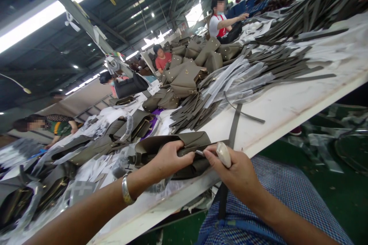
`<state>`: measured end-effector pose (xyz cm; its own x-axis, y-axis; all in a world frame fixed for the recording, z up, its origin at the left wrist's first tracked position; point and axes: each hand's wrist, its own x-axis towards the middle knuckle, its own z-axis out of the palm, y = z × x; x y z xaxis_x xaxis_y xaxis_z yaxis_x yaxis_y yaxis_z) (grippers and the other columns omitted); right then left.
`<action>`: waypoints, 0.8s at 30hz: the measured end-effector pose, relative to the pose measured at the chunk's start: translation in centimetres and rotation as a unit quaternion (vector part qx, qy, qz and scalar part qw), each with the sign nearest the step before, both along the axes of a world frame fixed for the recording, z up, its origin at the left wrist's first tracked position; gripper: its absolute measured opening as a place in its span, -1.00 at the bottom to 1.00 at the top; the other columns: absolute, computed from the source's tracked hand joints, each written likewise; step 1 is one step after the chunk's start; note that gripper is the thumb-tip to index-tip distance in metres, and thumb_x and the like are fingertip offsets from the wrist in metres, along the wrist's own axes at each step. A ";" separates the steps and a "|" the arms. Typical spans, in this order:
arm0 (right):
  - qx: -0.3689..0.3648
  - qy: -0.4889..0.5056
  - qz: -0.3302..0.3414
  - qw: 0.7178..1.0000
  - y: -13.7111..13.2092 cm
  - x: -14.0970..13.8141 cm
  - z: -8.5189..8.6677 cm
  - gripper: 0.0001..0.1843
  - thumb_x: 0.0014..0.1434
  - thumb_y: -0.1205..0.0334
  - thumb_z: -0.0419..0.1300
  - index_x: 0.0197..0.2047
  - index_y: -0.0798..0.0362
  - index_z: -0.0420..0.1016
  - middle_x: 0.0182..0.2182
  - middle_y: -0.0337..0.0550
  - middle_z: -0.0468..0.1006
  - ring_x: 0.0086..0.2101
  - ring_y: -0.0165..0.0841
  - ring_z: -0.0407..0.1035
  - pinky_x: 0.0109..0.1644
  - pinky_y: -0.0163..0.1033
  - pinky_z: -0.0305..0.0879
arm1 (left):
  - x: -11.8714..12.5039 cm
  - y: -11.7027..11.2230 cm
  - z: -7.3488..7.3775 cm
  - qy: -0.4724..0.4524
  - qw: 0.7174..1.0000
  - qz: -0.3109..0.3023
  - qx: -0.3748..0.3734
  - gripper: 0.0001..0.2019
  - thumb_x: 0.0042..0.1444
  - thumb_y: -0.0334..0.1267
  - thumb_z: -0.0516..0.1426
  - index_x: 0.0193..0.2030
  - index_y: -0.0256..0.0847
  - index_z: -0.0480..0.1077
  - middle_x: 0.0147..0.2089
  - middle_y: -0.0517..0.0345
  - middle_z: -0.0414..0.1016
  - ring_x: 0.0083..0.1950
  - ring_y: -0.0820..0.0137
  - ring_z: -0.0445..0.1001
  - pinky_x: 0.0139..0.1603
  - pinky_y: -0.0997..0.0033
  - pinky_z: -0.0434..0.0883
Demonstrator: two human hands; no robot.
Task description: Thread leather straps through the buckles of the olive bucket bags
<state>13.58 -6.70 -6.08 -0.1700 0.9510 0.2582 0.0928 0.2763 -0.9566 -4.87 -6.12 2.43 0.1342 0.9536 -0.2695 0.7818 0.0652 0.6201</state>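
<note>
An olive-grey handbag [197, 139] lies tilted at the table's near edge, its flap raised. My left hand [169, 159], a silver bangle on its wrist, grips the bag's front edge between thumb and fingers. Close to the left thumb, my right hand [237, 170] pinches a small silvery metal piece [199, 153] at the bag's edge. A pale rounded thing [223, 155] shows at the right index finger; whether it is a finger wrap or a held object I cannot tell. A dark flat strap [236, 122] passes behind the right hand and hangs onto my blue checked apron [281, 183].
Loose straps [198, 111] are heaped beyond the bag, beside piled olive handbags [186, 76]. More bags with clear plastic [57, 183] lie to the left. The white table's edge [299, 118] runs diagonally. Several people work around it, including a person in red and white [221, 26].
</note>
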 end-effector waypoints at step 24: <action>0.083 -0.041 0.012 0.996 -2.5 -0.9 -0.5 -0.86 0.24 0.33 0.10 -0.21 -0.04 0.47 -0.33 -0.23 0.60 -0.34 -0.33 0.49 -0.25 -0.30 0.35 | 0.9 -2.2 -1.5 0.189 0.957 -0.073 0.207 -0.72 0.11 -0.18 0.09 -0.54 -0.20 0.13 -0.53 0.21 0.27 -0.49 0.47 0.15 -0.47 0.41 -0.02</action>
<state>12.68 -9.24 -6.54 -0.2191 0.8920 0.3955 0.1607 0.4328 -0.8870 -3.99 -8.36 0.97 0.2411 0.9678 0.0726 0.9374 -0.2516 0.2408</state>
